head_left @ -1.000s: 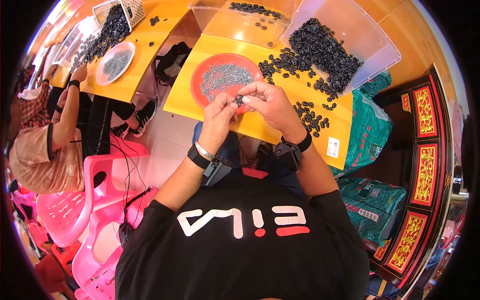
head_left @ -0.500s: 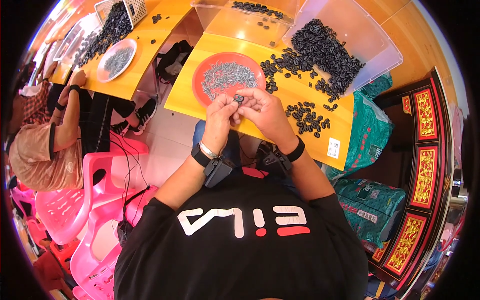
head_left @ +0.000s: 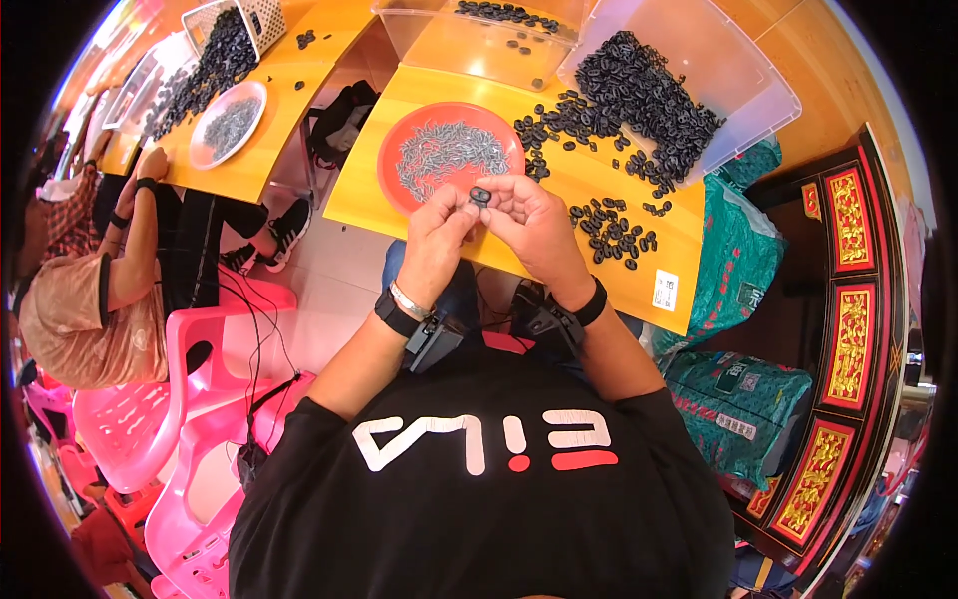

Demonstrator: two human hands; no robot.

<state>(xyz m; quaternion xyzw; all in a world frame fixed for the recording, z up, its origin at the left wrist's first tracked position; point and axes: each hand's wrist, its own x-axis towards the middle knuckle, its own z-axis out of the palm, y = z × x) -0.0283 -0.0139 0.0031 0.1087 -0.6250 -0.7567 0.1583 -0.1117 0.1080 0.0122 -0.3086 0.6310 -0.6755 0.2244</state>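
Note:
Between my fingertips, at the table's near edge, is a small black oval plastic part (head_left: 480, 197) with a pale spot on its face. My left hand (head_left: 433, 240) pinches it from the left, thumb and fingertips closed. From the other side my right hand (head_left: 539, 230) grips it with thumb and forefinger. Just beyond the hands, a red bowl (head_left: 391, 170) holds many thin grey metal pieces, too small to tell whether screws or pins. A loose group of similar black parts (head_left: 611, 232) lies right of my right hand.
A clear plastic bin (head_left: 763, 85) lies tipped, spilling black parts (head_left: 649, 100) onto the yellow table (head_left: 354, 190). Another clear bin (head_left: 429, 40) stands behind the bowl. Green sacks (head_left: 738, 260) sit to the right. At left, a person (head_left: 95, 309) works at another table; pink chairs (head_left: 130, 409) stand nearby.
The black part has been turned slightly between my fingers, and both hands have shifted a little. The view has moved slightly.

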